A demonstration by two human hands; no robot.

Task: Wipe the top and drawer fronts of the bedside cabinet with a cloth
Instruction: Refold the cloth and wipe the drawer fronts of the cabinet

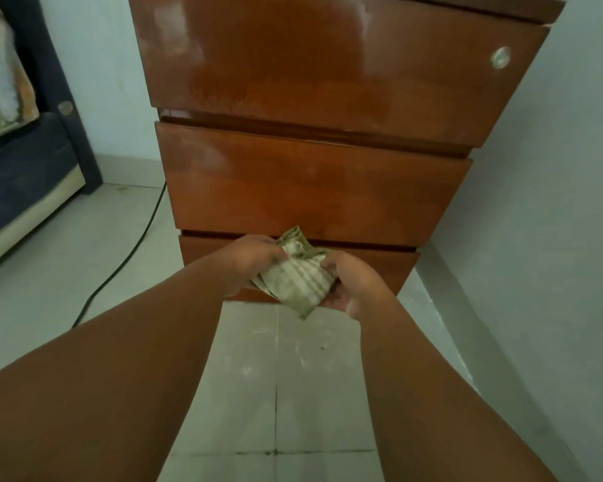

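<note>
The cloth [295, 278], pale with green stripes, is bunched into a folded pad toward 6 o'clock, just below the middle of the view. It is held in the air in front of the bottom drawer front [380, 269], and I cannot tell whether it touches the wood. The left hand [249, 262] curls its fingers over the pad's upper edge from 9 o'clock. The right hand [354, 281] cups it from 3 o'clock, palm beneath and fingers wrapped round the edge. Having both hands on it suggests refolding, probably to turn a cleaner face outward for the next pass. The bedside cabinet [310, 189] rises toward 12 o'clock. Its top drawer front [310, 81] is streaked with pale smears, and the condition of its top surface cannot be judged from here. A black cable [133, 248] trails over the floor [275, 377] at 8 o'clock, well apart from the hands.
</note>
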